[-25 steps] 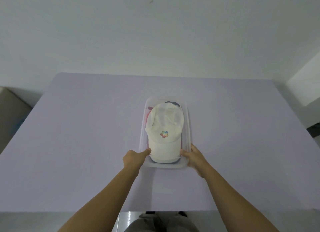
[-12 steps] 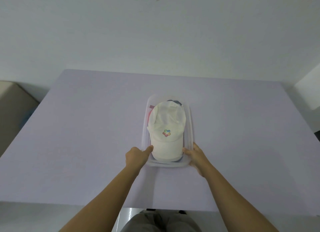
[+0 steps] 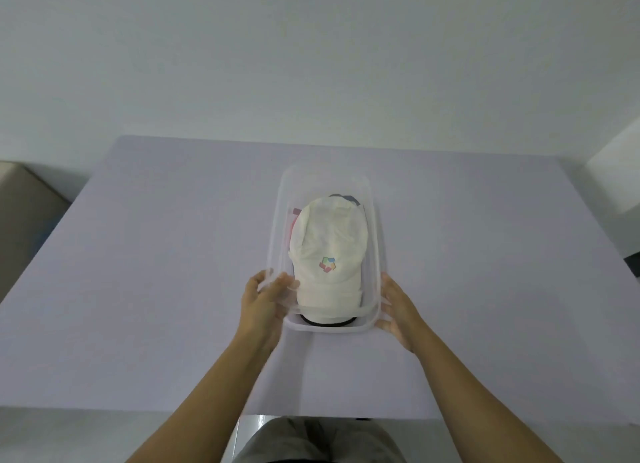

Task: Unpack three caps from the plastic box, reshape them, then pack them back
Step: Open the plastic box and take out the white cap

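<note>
The left hand (image 3: 265,298) pinches the near left corner of the clear lid (image 3: 277,220), thumb on top and fingers showing blurred through the plastic beneath. Half a second ago that thumb only rested on the rim and the lid lay flat. Now the lid's near end is raised and tilted, its edge standing off the box (image 3: 329,329).

The right hand (image 3: 396,308) lies against the near right corner of the box, fingers fairly straight along the wall and not curled round anything. It has slid a little forward along that side since before. Whether it also touches the lid I cannot tell.

The box stands where it was, in the middle of the lilac table (image 3: 138,272). The white cap (image 3: 329,251) lies on top inside it, colourful logo up and brim toward the person. A black brim (image 3: 327,323), hidden a moment ago, now shows under it at the near end. A red edge (image 3: 295,220) peeks out at its left, and a dark blue one (image 3: 344,198) at the far end.
</note>
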A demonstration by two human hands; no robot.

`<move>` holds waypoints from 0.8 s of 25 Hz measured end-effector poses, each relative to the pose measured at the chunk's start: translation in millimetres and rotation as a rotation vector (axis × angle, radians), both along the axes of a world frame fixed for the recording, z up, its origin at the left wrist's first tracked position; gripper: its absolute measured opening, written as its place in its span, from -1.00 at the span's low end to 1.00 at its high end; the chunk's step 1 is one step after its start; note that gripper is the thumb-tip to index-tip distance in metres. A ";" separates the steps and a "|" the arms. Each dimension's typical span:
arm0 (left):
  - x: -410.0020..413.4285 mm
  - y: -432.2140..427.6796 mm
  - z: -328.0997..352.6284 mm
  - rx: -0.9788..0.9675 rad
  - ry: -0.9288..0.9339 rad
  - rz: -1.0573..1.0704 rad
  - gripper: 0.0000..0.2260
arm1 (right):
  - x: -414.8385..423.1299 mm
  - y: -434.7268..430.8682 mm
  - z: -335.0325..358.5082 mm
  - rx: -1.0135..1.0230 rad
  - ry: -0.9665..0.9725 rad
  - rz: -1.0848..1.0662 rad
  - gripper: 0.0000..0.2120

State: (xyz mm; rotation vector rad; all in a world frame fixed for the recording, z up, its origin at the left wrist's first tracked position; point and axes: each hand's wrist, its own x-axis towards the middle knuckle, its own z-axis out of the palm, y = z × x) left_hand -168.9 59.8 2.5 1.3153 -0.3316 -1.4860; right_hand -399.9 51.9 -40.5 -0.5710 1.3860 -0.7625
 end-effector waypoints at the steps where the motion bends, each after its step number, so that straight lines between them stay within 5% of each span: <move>1: 14.4 -4.4 2.6 -0.027 0.023 0.052 -0.61 | -0.9 1.5 -3.2 -0.027 0.057 0.038 -0.48; 5: 99.2 -21.4 10.1 -0.112 -0.004 0.191 -0.65 | 2.1 7.3 -12.6 -0.120 0.281 0.190 -0.29; 13: 162.3 -10.4 -38.3 0.043 -0.143 0.086 -0.73 | 0.9 4.6 -17.7 -0.121 0.355 0.257 -0.28; 17: 159.0 -9.9 -67.1 0.146 -0.160 0.003 -0.52 | 2.7 2.5 -13.9 -0.089 0.389 0.302 -0.28; 20: 162.2 -11.7 -77.8 0.187 -0.350 -0.153 -0.46 | 3.2 0.8 -14.9 -0.077 0.392 0.323 -0.29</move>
